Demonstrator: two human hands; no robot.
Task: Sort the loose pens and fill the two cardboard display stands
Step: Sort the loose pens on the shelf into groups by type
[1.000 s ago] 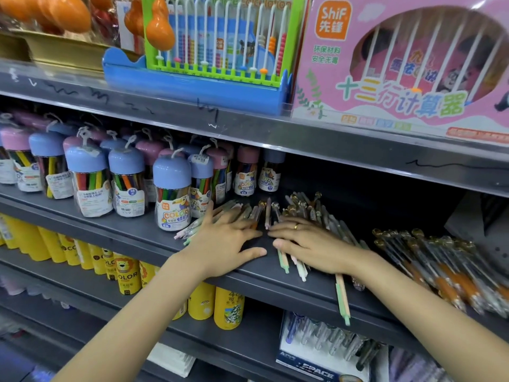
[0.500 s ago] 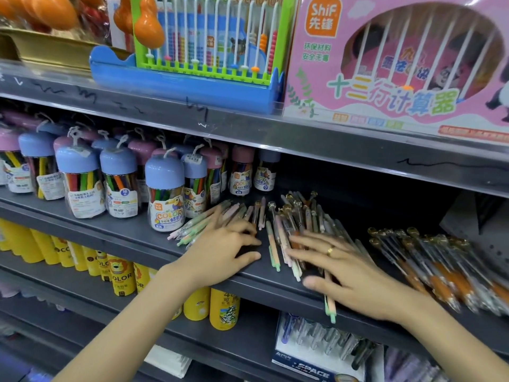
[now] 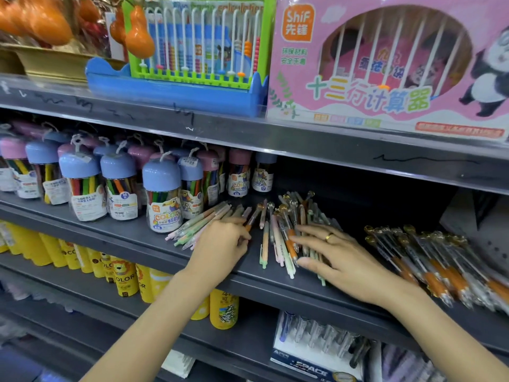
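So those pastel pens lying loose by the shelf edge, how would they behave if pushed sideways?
The pastel pens look round and slim, so they would probably roll. Several tips overhang the shelf lip, so some may drop. The right hand resting flat on the pile likely steadies them.

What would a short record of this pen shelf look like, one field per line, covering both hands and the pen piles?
left hand: fingers curled on pastel pens
right hand: flat, fingers spread over mixed pens
third pile: orange-grip pens, right of the hand, untouched
surface: dark shelf
neighbours: marker tubs, left
display stands: none clearly in view
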